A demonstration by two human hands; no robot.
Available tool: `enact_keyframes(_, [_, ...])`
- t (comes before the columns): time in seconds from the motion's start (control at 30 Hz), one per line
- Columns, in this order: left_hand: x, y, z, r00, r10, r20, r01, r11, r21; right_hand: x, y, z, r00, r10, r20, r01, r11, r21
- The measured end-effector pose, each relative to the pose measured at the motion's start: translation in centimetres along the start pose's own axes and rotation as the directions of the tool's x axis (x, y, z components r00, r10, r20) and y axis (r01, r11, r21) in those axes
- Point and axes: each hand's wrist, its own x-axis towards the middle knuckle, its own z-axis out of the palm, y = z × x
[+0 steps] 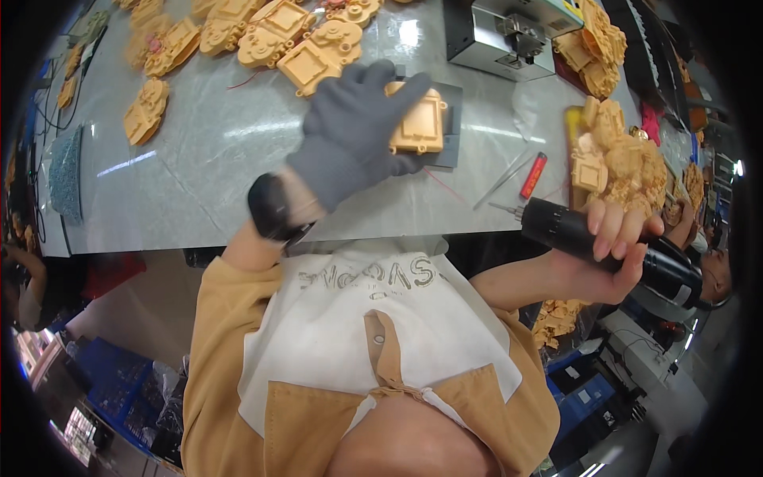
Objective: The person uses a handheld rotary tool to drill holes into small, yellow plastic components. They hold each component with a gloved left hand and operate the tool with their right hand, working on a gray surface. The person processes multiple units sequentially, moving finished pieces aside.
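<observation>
Head view: gloved left hand (346, 131) grasps the yellow casing (423, 127) on the grey block (452, 119); right of the block, the right hand (622, 242) grips a black screwdriver (560, 226). Probably best: brace casing flat, drive upright.

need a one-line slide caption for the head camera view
Gloved left hand holds an orange-yellow part over a grey tabletop; bare right hand grips a black power screwdriver.
</observation>
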Motion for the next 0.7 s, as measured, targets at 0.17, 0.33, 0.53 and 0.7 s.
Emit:
enact_keyframes(0.17, [1.7,0.0,1.7,0.984,0.165,-0.069,-0.160,0.984,0.075,-0.2,-0.1,-0.8,0.995,-0.043,-0.085,0.039,0.998,-0.042])
enact_keyframes(0.33, [1.6,0.6,0.7,0.978,0.191,0.087,-0.195,0.980,0.043,-1.2,0.7,-1.2,0.989,-0.010,-0.145,-0.003,0.996,-0.089])
enact_keyframes(0.53, [4.1,-1.0,2.9,0.879,0.474,-0.059,-0.469,0.880,0.079,-0.1,1.5,-1.1,0.987,0.004,-0.161,-0.024,0.991,-0.128])
enact_keyframes(0.7, [2.6,1.2,4.0,0.933,0.333,-0.137,-0.314,0.939,0.139,0.4,3.6,0.4,0.987,0.016,-0.159,-0.038,0.990,-0.135])
